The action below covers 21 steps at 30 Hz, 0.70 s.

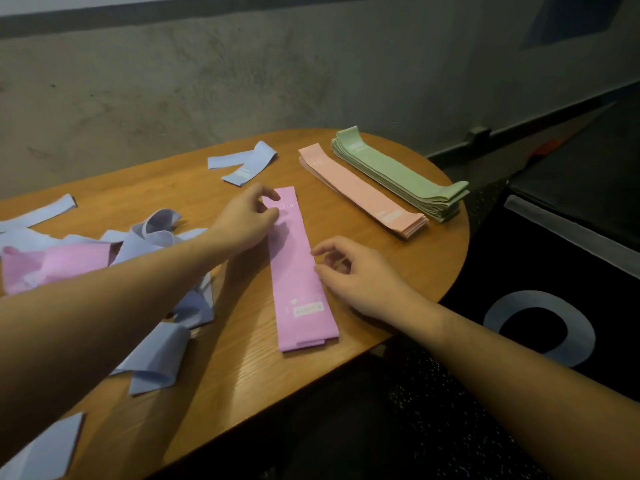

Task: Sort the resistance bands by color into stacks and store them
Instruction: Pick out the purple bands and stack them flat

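Both forearms reach out over the wooden table (221, 382), bare to the elbow, converging on the pink stack (298, 271) of bands that lies flat near the middle of the table, long axis running away from me.

My left hand (246, 221) sits at the far left edge of the pink stack, back of the hand up, wrist nearly straight. Its fingers are loosely curled, thumb and forefinger tips close together over the band's upper end; the grip looks relaxed, and I cannot tell for sure whether the tips pinch the fabric or only touch it.

My right hand (356, 275) rests at the stack's right edge, about midway along, wrist low to the table. Fingers are loosely curved with gaps between them, fingertips at or just beside the band's edge; this grip is open, holding nothing.

Sorted so far: a peach stack (360, 192) lies to the right and beyond, and a green stack (398, 174) just beside it, both parallel, near the table's far right rim.

Unsorted: a loose heap of blue bands (162, 237) with a pink band (59, 265) among them lies on the left, partly under my left forearm. One folded blue band (246, 164) lies apart near the far edge. Another blue band (45, 448) lies at the near left corner.

A black bin (554, 271) with a pale ring mark stands on the floor right of the table.
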Each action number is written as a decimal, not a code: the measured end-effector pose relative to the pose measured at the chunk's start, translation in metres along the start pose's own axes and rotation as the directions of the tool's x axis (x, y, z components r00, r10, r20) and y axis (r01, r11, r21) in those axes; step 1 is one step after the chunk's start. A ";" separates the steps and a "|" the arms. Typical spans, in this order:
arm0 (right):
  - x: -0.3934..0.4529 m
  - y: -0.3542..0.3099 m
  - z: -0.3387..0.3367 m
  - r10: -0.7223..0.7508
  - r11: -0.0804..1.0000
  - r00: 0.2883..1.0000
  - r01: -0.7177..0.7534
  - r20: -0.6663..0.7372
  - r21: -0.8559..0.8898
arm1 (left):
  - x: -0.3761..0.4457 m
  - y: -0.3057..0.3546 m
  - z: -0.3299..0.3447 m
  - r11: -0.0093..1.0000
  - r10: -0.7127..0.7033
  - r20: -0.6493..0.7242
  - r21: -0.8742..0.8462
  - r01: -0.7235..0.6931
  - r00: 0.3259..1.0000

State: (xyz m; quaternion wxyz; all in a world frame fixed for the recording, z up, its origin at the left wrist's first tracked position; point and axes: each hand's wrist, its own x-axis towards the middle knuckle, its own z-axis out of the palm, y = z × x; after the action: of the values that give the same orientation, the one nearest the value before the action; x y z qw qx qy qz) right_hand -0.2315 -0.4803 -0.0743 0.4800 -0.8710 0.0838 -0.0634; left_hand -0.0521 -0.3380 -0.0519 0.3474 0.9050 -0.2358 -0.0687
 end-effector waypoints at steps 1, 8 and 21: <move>-0.002 -0.001 0.001 0.033 0.996 0.999 -0.031 -0.023 0.085 | -0.013 0.000 -0.001 0.998 0.048 0.020 0.048 -0.049 0.999; -0.023 -0.009 0.009 0.088 0.983 0.995 -0.080 -0.041 0.168 | -0.091 0.005 -0.008 0.926 0.150 0.186 0.317 -0.203 0.971; -0.032 -0.036 0.020 0.032 0.999 0.998 -0.030 -0.050 0.043 | -0.125 0.016 -0.007 0.996 0.083 0.153 0.003 -0.085 0.985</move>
State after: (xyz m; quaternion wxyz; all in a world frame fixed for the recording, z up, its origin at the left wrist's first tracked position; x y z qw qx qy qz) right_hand -0.2564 -0.4384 -0.0551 0.4971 -0.8572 0.1083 -0.0798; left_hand -0.1661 -0.2848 -0.0411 0.3267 0.8879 -0.2999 -0.1222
